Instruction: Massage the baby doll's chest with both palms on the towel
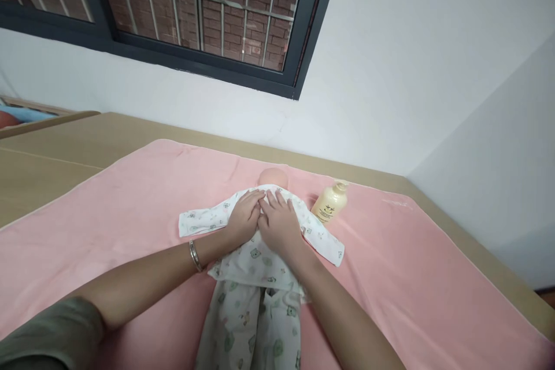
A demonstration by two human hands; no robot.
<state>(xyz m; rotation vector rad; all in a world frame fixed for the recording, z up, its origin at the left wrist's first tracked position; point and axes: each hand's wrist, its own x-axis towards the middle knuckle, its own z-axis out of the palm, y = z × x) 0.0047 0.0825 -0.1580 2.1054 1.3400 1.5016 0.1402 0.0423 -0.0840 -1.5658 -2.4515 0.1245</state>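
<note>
A baby doll in a white printed top (255,260) and matching trousers (277,335) lies in front of me, its smooth round head (273,177) at the far end. No hands show at the ends of the outstretched sleeves. My left hand (246,217) rests flat on the upper chest of the top, fingers extended. Beside it, my right hand (280,219) also lies flat on the chest, fingers slightly spread and partly meeting the left fingers. A cream-coloured pump bottle (330,202) leans or lies to the right of the doll's shoulder; its lower end is partly hidden.
A pink blanket (143,196) lies under the doll and bottle on a wooden surface (52,162). White wall (368,98) rises behind, with a dark-framed barred window (203,58) above. Blue and orange items (30,114) show at the far left.
</note>
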